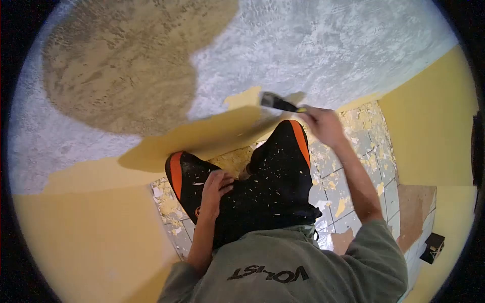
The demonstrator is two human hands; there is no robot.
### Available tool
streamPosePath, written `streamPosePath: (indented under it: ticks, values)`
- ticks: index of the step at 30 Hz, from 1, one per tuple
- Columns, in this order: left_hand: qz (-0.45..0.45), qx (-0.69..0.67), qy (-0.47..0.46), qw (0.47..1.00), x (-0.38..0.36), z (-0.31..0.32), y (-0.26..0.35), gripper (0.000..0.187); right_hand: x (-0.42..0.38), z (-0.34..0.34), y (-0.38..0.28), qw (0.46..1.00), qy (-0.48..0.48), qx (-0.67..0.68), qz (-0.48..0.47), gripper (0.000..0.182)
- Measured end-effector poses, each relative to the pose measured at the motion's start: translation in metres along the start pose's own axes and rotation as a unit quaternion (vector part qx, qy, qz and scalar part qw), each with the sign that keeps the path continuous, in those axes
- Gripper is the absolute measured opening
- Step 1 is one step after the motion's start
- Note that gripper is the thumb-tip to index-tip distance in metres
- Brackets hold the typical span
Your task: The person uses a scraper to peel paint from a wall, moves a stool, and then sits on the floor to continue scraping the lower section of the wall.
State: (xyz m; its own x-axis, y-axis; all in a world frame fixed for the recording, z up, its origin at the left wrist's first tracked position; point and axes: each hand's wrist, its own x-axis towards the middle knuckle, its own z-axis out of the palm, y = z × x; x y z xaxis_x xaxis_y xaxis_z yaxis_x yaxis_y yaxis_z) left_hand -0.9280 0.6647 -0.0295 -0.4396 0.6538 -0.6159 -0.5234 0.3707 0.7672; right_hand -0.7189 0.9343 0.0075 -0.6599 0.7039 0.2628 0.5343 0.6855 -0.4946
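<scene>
My right hand (326, 126) is wrapped round the handle of a scraper (278, 102) with a dark body and a touch of yellow near the grip. Its wide blade points left, just in front of the wall (323, 50), close to the last strip of yellow paint (242, 100) low down. Some motion blur softens the hand and tool. My left hand (217, 188) rests on my left thigh, empty, with its fingers loosely bent and apart. Flecks of paint are scattered over my black trousers (268, 187).
Yellow and white paint flakes lie over the tiled floor (361, 146). Bare grey surface covers most of the wall, with a large brownish shadow at upper left. Yellow walls (419, 111) stand at both sides. A small black box (433, 247) sits at lower right near brown sheeting (415, 214).
</scene>
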Motion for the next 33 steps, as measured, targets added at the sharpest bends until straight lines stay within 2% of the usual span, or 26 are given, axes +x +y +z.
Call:
streamPosePath:
  ticks: [1, 3, 4, 8, 9, 10, 11, 13, 16, 19, 21, 22, 24, 25, 26, 28, 30, 31, 32, 33]
  values:
    - [-0.002, -0.002, -0.002, 1.000, 0.005, 0.016, 0.003, 0.027, 0.004, 0.009, -0.016, 0.998, -0.035, -0.003, -0.047, 0.025]
    - [0.018, -0.012, -0.178, 0.984, 0.002, 0.039, 0.018, 0.026, 0.005, 0.019, -0.040, 0.995, -0.030, -0.012, -0.099, 0.023]
    - [0.020, 0.005, -0.201, 0.979, -0.003, 0.041, 0.024, 0.025, 0.001, 0.011, -0.044, 0.995, -0.029, -0.008, -0.098, 0.023]
    - [0.058, 0.035, -0.152, 0.986, 0.000, 0.005, 0.023, 0.027, -0.006, -0.029, -0.016, 1.000, 0.022, 0.019, 0.002, 0.025]
    - [0.042, 0.016, -0.079, 0.996, 0.010, 0.001, 0.017, 0.027, -0.005, -0.032, -0.015, 0.999, 0.022, 0.011, 0.021, 0.025]
    - [0.020, -0.003, -0.006, 1.000, 0.015, 0.003, 0.010, 0.027, -0.005, -0.021, -0.018, 0.999, 0.032, 0.001, 0.000, 0.026]
    - [0.018, -0.014, -0.003, 1.000, 0.024, 0.013, 0.004, 0.027, -0.002, -0.007, -0.022, 0.999, 0.048, -0.009, -0.024, 0.027]
    - [0.043, -0.120, -0.077, 0.989, 0.043, 0.047, 0.002, 0.030, -0.019, 0.006, -0.031, 0.998, 0.034, 0.047, 0.034, 0.027]
    - [0.059, -0.100, -0.105, 0.988, 0.033, 0.087, 0.017, 0.036, -0.043, 0.001, -0.031, 0.994, 0.004, 0.085, 0.062, 0.027]
    - [0.082, -0.139, -0.148, 0.976, 0.028, 0.126, 0.022, 0.039, -0.056, -0.014, -0.014, 0.993, -0.022, 0.098, 0.068, 0.026]
    - [0.042, -0.130, -0.143, 0.980, 0.033, 0.157, 0.022, 0.038, -0.060, -0.029, -0.016, 0.953, -0.079, 0.245, 0.160, 0.027]
    - [0.043, -0.134, -0.146, 0.979, 0.035, 0.171, 0.021, 0.038, -0.064, -0.033, -0.017, 0.935, -0.105, 0.300, 0.157, 0.030]
    - [0.010, -0.223, -0.151, 0.963, 0.043, 0.192, 0.015, 0.035, -0.070, -0.037, -0.033, 0.903, -0.146, 0.347, 0.207, 0.035]
    - [0.069, -0.241, -0.199, 0.947, 0.050, 0.193, 0.011, 0.032, -0.070, -0.040, -0.048, 0.882, -0.168, 0.374, 0.233, 0.037]
    - [0.075, -0.257, -0.200, 0.943, 0.054, 0.195, 0.005, 0.031, -0.071, -0.039, -0.054, 0.885, -0.161, 0.388, 0.203, 0.037]
    - [0.080, -0.270, -0.203, 0.938, 0.051, 0.191, 0.005, 0.031, -0.078, -0.036, -0.039, 0.894, -0.147, 0.371, 0.206, 0.036]
    - [-0.002, -0.199, -0.147, 0.969, 0.044, 0.181, 0.008, 0.030, -0.086, -0.041, -0.026, 0.902, -0.124, 0.354, 0.214, 0.034]
    - [0.015, -0.170, -0.147, 0.974, 0.042, 0.167, 0.014, 0.030, -0.089, -0.046, -0.019, 0.902, -0.124, 0.355, 0.211, 0.034]
    - [0.032, -0.141, -0.148, 0.978, 0.041, 0.149, 0.021, 0.030, -0.092, -0.052, -0.011, 0.924, -0.099, 0.302, 0.211, 0.030]
    - [0.158, -0.074, -0.096, 0.980, 0.050, 0.130, 0.019, 0.034, -0.094, -0.060, -0.001, 0.943, -0.073, 0.248, 0.211, 0.026]
